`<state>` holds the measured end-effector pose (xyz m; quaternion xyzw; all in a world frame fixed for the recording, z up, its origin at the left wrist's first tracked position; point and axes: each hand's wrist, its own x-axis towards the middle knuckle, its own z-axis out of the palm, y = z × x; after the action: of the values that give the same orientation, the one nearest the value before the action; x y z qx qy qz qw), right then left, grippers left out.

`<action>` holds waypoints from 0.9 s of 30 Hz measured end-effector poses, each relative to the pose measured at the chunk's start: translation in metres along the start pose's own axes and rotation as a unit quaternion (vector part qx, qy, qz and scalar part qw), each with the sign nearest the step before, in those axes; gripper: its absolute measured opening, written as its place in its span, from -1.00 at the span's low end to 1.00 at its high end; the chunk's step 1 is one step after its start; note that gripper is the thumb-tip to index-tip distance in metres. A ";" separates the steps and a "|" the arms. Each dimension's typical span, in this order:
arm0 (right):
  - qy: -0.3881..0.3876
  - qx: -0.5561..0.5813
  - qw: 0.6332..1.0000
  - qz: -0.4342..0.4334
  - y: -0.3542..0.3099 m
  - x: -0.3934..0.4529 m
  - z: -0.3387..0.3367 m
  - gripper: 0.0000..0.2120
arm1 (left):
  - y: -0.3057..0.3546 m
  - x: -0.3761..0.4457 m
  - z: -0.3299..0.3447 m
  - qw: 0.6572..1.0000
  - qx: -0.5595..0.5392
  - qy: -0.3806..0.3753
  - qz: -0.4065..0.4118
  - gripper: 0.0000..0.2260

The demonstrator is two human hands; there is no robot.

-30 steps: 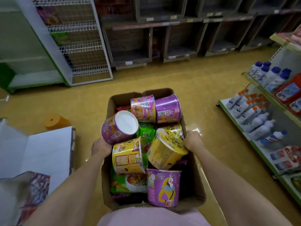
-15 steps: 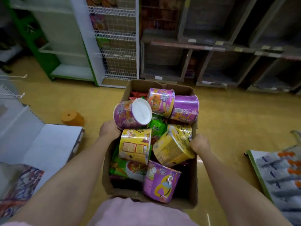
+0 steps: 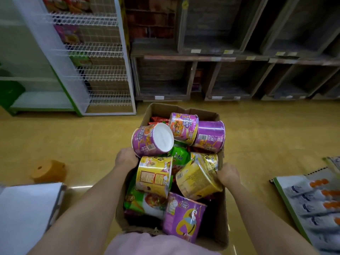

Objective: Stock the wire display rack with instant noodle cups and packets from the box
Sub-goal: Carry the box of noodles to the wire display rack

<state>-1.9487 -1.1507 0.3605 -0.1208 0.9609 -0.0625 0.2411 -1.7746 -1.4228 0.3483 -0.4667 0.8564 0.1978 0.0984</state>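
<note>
brown cardboard box (image 3: 218, 234) of purple cups (image 3: 210, 136), yellow cups (image 3: 154, 176) and green packets (image 3: 179, 157); white wire rack (image 3: 99, 70); mustard-yellow floor (image 3: 73, 140); orange block (image 3: 48, 171); dark wooden shelves (image 3: 230, 57).

An orange block (image 3: 48, 171) with small holes is sitting on the yellow floor (image 3: 266, 137) at nine o'clock. Dark wooden crates (image 3: 228, 52) are lining the wall from twelve to two o'clock. Orange-capped white bottles (image 3: 316, 201) are lying on a shelf at four o'clock.
</note>
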 end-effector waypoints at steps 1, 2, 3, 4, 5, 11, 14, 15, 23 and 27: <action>0.009 0.003 1.000 0.006 -0.008 0.012 -0.008 -0.69 | 0.006 0.015 -0.003 1.000 0.002 -0.008 0.005 -0.84; 0.017 0.001 1.000 0.008 -0.015 0.024 -0.017 -0.68 | 0.011 0.029 -0.006 1.000 0.005 -0.013 0.008 -0.84; 0.021 -0.002 1.000 0.008 -0.023 0.035 -0.026 -0.68 | 0.014 0.042 -0.008 1.000 0.008 -0.020 0.006 -0.84; 0.027 -0.003 1.000 0.008 -0.030 0.045 -0.034 -0.68 | 0.018 0.053 -0.011 1.000 0.005 -0.025 0.002 -0.83; 0.034 -0.003 0.999 0.007 -0.037 0.056 -0.041 -0.69 | 0.021 0.065 -0.013 1.000 0.001 -0.028 0.000 -0.82; -0.012 -0.019 1.000 0.013 -0.051 0.121 -0.048 -0.71 | 0.056 0.121 -0.005 0.997 0.017 -0.063 -0.031 -0.78; -0.008 -0.017 1.000 -0.002 -0.059 0.171 -0.065 -0.74 | 0.081 0.152 -0.008 0.997 0.007 -0.055 -0.052 -0.78; -0.005 -0.015 1.000 -0.011 -0.061 0.190 -0.072 -0.74 | 0.090 0.163 -0.010 0.997 0.004 -0.053 -0.058 -0.79; 0.015 0.033 0.999 -0.035 -0.065 0.326 -0.154 -0.78 | 0.205 0.252 -0.049 0.998 0.031 0.004 -0.046 -0.82; 0.011 0.061 0.998 0.012 -0.055 0.371 -0.174 -0.74 | 0.263 0.289 -0.066 0.999 0.042 0.015 -0.016 -0.83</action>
<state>-2.3373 -1.2902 0.3564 -0.0938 0.9592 -0.1195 0.2384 -2.1513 -1.5429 0.3710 -0.4789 0.8576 0.1532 0.1078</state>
